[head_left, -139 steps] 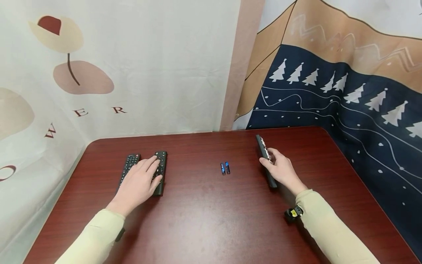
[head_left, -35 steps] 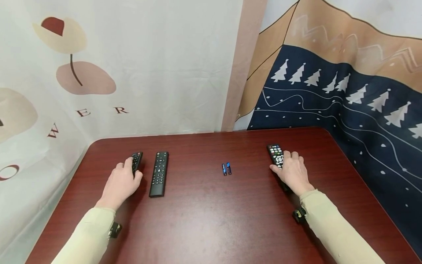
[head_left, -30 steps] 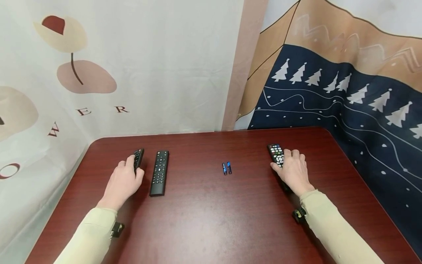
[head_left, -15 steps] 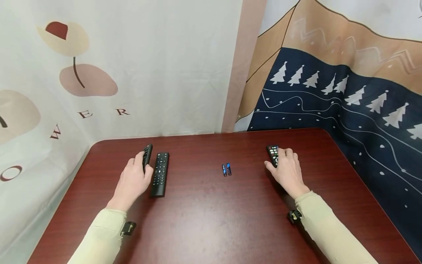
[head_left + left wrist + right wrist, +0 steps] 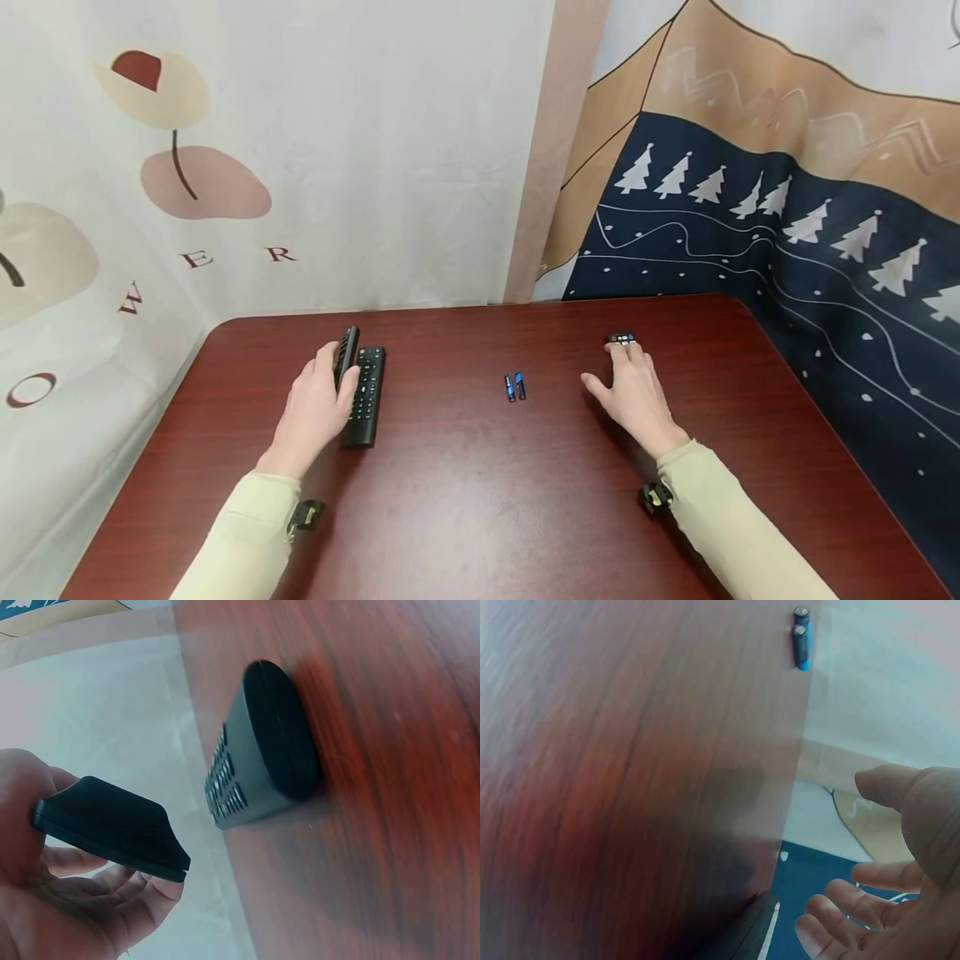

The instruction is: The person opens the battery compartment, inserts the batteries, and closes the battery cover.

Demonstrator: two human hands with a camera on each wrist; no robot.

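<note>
My left hand (image 5: 311,417) grips a black remote control (image 5: 346,353), raised off the table in the left wrist view, with its end (image 5: 112,825) toward that camera. Just right of it, a second black remote (image 5: 365,400) lies flat on the table. On the right side my right hand (image 5: 633,398) hovers with spread fingers over a third remote (image 5: 620,338), whose top end alone shows in the head view. In the right wrist view this hand (image 5: 885,892) holds nothing, and a dark end of that remote (image 5: 742,934) shows at the bottom edge.
Two small blue and black batteries (image 5: 515,387) lie side by side mid-table. The reddish-brown wooden table (image 5: 450,492) backs onto a white printed curtain (image 5: 375,167) and a navy cloth with trees (image 5: 697,225).
The left hand has carried its remote rightward, up to the one lying beside it. The right hand has let go of its remote and shifted left, fingers now spread.
</note>
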